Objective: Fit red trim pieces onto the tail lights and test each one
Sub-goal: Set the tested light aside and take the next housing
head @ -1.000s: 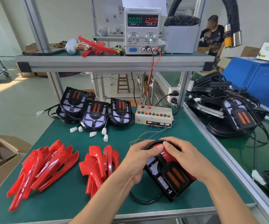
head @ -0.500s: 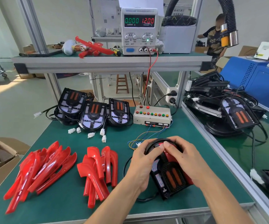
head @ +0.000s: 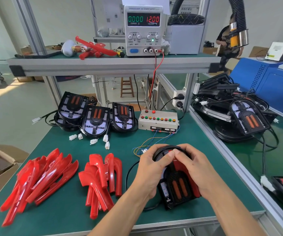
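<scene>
Here, both hands grasp one tail light (head: 177, 188) near the front edge of the bench (head: 72, 217), toward its right side. The left hand (head: 151, 171) has its fingers curled around the left rim of the housing, with the thumb pressed on the rounded top. The right hand (head: 197, 169) wraps the right rim, and its thumb lies on a red trim piece (head: 180, 169) seated in the upper part of the light; the two thumbs touch each other there. The two orange strips of the light show below the hands.

At the front left of the bench lies a pile of long red trim pieces (head: 37, 181), and just beside it, more to the middle, a smaller pile of curved red trim pieces (head: 101, 179). Along the back edge, three more tail lights (head: 95, 116) lean in a row, with white connectors (head: 93, 141) lying in front of them. To the right of this row stands a test box (head: 157, 121) with coloured buttons. On the upper shelf, a power supply (head: 143, 29) displays 0.000 and 12.00.
</scene>
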### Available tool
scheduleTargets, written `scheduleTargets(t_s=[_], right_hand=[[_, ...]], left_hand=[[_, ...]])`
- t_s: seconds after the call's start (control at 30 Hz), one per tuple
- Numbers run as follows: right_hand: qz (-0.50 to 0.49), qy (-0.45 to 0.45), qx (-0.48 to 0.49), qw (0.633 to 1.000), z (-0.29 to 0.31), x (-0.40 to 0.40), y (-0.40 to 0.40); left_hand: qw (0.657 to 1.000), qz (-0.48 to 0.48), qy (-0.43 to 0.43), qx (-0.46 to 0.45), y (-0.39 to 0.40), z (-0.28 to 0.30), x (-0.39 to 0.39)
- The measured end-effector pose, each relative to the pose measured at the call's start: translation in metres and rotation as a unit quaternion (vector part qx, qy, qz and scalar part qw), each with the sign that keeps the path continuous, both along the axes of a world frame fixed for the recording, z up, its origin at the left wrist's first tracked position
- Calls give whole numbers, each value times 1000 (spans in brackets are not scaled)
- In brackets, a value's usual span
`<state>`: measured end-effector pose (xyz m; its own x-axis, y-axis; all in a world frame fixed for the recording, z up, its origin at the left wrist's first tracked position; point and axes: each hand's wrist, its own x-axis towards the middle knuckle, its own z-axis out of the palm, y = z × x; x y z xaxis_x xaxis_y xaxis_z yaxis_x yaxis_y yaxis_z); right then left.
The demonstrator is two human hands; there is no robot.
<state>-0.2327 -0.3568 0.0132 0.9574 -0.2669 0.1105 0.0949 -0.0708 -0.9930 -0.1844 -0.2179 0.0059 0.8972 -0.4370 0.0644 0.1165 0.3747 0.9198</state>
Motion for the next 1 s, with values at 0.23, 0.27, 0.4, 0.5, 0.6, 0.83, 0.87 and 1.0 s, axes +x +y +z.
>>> scheduleTargets(t_s=[0.23, 0.27, 0.4, 0.5, 0.6, 0.83, 0.87, 1.0], right_hand=[[5, -11, -57, 998, -4, -3, -6], [19, -3, -56, 998, -5, -6, -9], [49, -9, -105, 993, -7, -15, -22], [24, -26, -147, 989, -9, -17, -23], [-2, -39, -163, 986, -14, -16, -20], [-92, -15, -89, 992, -37, -14, -33], [-109, -10, -85, 990, -39, -13, -34], [-125, -4, -75, 989, -42, -6, -33]], left_hand=[[999, -14, -19, 34, 3, -1, 4], [999, -26, -20, 38, 4, -1, 5], [997, -42, -44, 50, 5, -1, 8], [996, -33, -64, 55, 2, -3, 7], [994, -31, -74, 73, 2, -4, 8], [957, 68, -125, 252, 19, -2, 4], [952, 97, -133, 257, 27, -1, 3], [935, 161, -179, 260, 74, 5, -6]])
